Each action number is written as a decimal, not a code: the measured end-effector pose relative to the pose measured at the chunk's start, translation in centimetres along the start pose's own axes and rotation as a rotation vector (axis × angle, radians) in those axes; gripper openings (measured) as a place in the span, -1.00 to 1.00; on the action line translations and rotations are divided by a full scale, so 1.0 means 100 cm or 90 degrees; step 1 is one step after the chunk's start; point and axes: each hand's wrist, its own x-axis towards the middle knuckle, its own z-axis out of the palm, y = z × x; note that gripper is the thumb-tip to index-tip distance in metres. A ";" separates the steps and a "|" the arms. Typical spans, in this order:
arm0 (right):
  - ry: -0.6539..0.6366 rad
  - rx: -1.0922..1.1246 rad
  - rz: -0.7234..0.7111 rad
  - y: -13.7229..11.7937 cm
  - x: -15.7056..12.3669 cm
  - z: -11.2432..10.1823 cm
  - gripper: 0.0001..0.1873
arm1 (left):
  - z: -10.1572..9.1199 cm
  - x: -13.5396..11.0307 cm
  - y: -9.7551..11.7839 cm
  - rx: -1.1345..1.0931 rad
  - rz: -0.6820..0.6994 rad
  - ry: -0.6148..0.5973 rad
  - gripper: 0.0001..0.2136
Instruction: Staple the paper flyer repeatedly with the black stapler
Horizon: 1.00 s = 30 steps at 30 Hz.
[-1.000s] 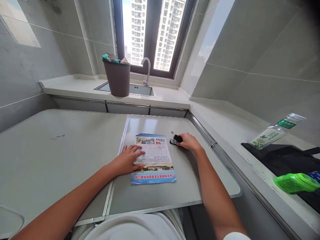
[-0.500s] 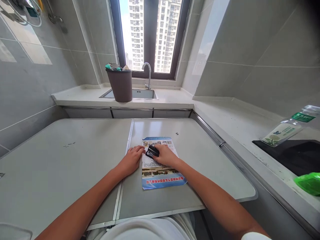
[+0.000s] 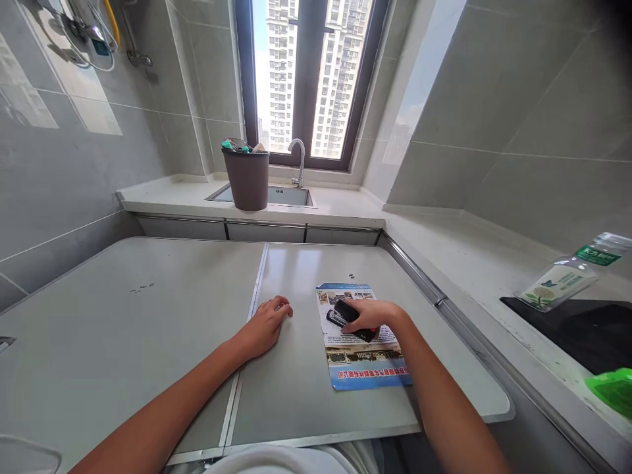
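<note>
A printed flyer with a blue bottom band lies on the grey folding table, right of the centre seam. My right hand is closed round a small black stapler and rests on the flyer's upper half. My left hand lies on the bare table left of the flyer, fingers loosely curled, holding nothing.
A brown bin stands by the sink and tap under the window. On the right counter lie a plastic bottle, a black bag and a green item. Tiny staples lie beyond the flyer.
My right hand picked up the stapler, brought it onto the flyer, and flyer and hand have slid right. My left hand has come off the flyer onto the table.
</note>
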 end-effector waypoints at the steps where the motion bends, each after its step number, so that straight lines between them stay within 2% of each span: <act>1: -0.003 0.001 -0.015 0.002 -0.002 -0.003 -0.16 | -0.001 0.000 0.000 -0.001 0.005 -0.004 -0.63; 4: -0.011 0.048 -0.057 0.013 -0.008 -0.013 -0.11 | -0.002 0.000 0.000 0.009 0.015 -0.003 -0.67; 6: -0.006 0.106 -0.073 0.025 -0.006 -0.017 -0.25 | -0.002 0.000 -0.001 0.029 0.010 -0.005 -0.66; 7: 0.024 0.120 -0.071 0.032 -0.002 -0.018 -0.34 | -0.001 0.000 -0.001 0.039 0.002 -0.007 -0.65; 8: 0.084 0.118 -0.062 0.040 0.003 -0.019 -0.41 | 0.000 0.000 -0.002 0.047 -0.010 -0.008 -0.64; 10: 0.271 0.069 -0.034 0.054 0.018 -0.016 -0.53 | 0.003 0.000 -0.003 0.057 -0.041 -0.005 -0.63; 12: 0.438 0.000 -0.033 0.064 0.037 -0.010 -0.53 | 0.004 0.001 -0.003 0.068 -0.082 0.004 -0.64; 14: 0.499 -0.046 -0.054 0.070 0.054 -0.003 -0.41 | 0.003 0.002 -0.005 0.087 -0.124 0.015 -0.66; 18: 0.406 -0.081 -0.018 0.068 0.077 0.012 -0.16 | -0.003 0.004 -0.007 0.073 -0.164 0.054 -0.66; 21: 0.352 -0.106 0.029 0.053 0.088 0.022 -0.11 | -0.004 0.006 -0.007 0.036 -0.154 0.094 -0.68; 23: 0.356 -0.126 0.021 0.037 0.095 0.029 -0.10 | -0.004 0.007 -0.006 0.015 -0.145 0.121 -0.73; 26: 0.355 -0.153 -0.040 0.009 0.108 0.037 -0.09 | -0.003 0.008 -0.007 -0.009 -0.137 0.157 -0.81; 30: 0.349 -0.148 -0.086 -0.037 0.130 0.047 -0.06 | -0.003 0.010 -0.013 -0.011 -0.153 0.195 -0.81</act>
